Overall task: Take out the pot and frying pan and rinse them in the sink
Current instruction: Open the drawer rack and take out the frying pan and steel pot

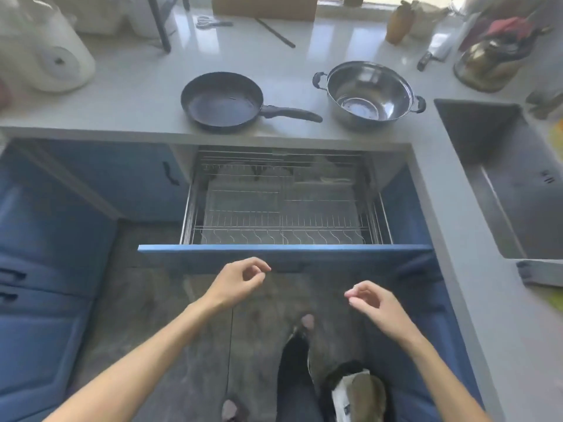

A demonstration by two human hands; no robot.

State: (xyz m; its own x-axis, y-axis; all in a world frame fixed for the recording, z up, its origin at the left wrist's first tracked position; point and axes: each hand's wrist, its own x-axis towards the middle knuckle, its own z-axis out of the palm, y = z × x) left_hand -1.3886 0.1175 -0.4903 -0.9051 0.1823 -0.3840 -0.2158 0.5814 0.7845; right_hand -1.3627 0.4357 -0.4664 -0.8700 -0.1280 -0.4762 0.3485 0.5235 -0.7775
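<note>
While both of my hands hang empty above the floor, my left hand [240, 280] has its fingers loosely curled, thumb and fingertips nearly meeting, just near the blue front of the open drawer [285, 250]. My right hand [373, 303] is curled the same way, a little nearer to me, gripping nothing. Beyond the drawer's wire rack [280, 208], the black frying pan [222, 100] sits on the grey countertop [137, 95], handle pointing right. Just right of it stands the steel pot [370, 92]. Farther right lies the sink [511, 178].
</note>
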